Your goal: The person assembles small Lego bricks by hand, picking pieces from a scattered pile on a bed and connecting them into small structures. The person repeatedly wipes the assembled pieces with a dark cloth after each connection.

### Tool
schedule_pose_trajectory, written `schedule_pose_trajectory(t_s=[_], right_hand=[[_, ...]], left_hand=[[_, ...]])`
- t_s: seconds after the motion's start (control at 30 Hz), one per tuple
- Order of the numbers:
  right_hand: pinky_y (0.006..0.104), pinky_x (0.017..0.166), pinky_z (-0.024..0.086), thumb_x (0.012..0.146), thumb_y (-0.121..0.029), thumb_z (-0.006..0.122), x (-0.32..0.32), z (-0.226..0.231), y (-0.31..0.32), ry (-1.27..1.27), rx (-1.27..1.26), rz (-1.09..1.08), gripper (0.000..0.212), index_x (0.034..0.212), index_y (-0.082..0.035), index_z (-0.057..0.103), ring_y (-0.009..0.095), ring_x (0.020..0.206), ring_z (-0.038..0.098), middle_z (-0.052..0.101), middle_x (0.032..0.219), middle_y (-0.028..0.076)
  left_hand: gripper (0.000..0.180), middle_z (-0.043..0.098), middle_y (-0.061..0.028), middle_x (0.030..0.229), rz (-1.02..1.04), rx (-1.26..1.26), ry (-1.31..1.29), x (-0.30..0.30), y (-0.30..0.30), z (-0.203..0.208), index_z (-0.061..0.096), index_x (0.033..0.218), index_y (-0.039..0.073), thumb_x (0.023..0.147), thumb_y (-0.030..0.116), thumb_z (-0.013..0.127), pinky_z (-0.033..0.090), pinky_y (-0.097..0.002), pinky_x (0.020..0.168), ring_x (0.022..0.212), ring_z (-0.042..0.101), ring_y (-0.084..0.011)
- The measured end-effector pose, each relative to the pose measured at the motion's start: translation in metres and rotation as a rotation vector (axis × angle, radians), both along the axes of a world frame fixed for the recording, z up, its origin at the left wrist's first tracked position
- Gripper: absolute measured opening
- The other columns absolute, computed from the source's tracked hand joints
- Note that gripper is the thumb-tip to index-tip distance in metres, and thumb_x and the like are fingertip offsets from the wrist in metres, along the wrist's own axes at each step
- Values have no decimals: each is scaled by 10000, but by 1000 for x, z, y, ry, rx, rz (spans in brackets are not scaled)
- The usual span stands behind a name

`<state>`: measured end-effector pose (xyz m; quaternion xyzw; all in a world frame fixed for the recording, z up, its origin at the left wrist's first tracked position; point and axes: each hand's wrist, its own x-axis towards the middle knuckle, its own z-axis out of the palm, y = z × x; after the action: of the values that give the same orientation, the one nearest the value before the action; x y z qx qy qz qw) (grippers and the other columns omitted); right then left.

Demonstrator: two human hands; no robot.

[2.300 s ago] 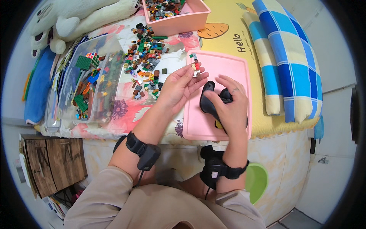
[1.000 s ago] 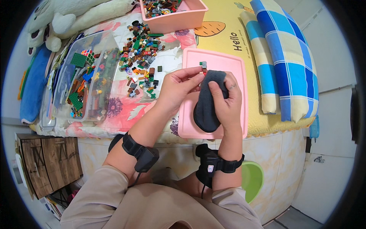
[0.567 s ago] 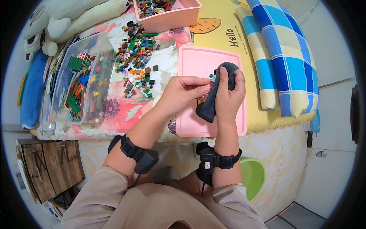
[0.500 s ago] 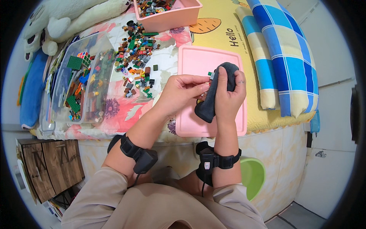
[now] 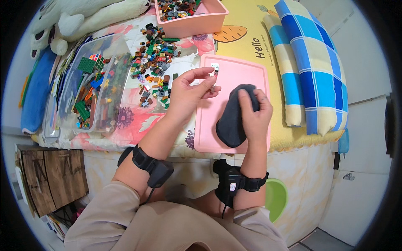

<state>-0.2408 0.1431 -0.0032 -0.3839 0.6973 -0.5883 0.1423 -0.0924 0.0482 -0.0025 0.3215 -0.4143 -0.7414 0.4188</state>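
Bright, with strong edge distortion

dark item [image 5: 231, 121]: matt, cloth-like (soft-looking) | pink tray [image 5: 209, 125]: smooth plastic | clear box [image 5: 108, 119]: glossy plastic

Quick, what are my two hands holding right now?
Left hand: closed, pinching a small toy-brick build.
Right hand: closed, holding a dark grey soft-looking object.

The left hand [image 5: 188, 88] hides part of a small brick build [image 5: 215, 68] behind its fingers, details too tiny to tell; the right hand [image 5: 256, 115] has its far fingertips out of sight behind a dark pad [image 5: 231, 123], which covers some of the tray [image 5: 207, 125] below them; beyond the left fingers, the top edge cuts off the pink box [image 5: 192, 27].
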Motion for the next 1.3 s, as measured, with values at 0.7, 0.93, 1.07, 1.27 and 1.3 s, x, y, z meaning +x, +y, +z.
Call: schedule_pose_trajectory(t_s=[0.7,0.93,1.07,1.27,1.3], right_hand=[[340,760,515,819,-28,708,4,0,4,221,-20,388,169,946,45,623,338,783,642,642,878,184],[311,742,506,936,-63,539,3,9,8,-208,-167,249,164,1052,41,591,178,805,636,684,876,154],[305,783,529,899,6,624,13,8,1,63,-280,178,183,1081,16,623,205,848,679,695,939,143],[310,756,533,837,39,674,5,8,4,219,-256,307,165,995,5,705,248,821,678,679,907,145],[313,740,535,826,39,671,3,9,7,224,-228,327,173,986,-4,720,264,801,678,679,889,143]], left_hand=[[362,683,-98,1115,-85,-49,-55,1,5,-2,633,1251,-18,895,-9,694,582,-294,852,956,679,-158],[444,688,-113,1095,-106,-65,-5,-2,6,1,603,1288,-56,865,-19,733,568,-265,863,954,678,-140],[473,692,-93,1094,-140,-146,-83,-4,10,0,600,1320,-38,862,-31,719,552,-268,865,959,664,-133],[452,706,-105,1120,-122,-375,-227,3,5,0,614,1310,-36,866,-47,698,541,-292,905,1003,661,-145],[452,708,-110,1122,-113,-386,-203,3,5,0,611,1313,-36,869,-46,694,541,-297,911,1009,664,-150]])
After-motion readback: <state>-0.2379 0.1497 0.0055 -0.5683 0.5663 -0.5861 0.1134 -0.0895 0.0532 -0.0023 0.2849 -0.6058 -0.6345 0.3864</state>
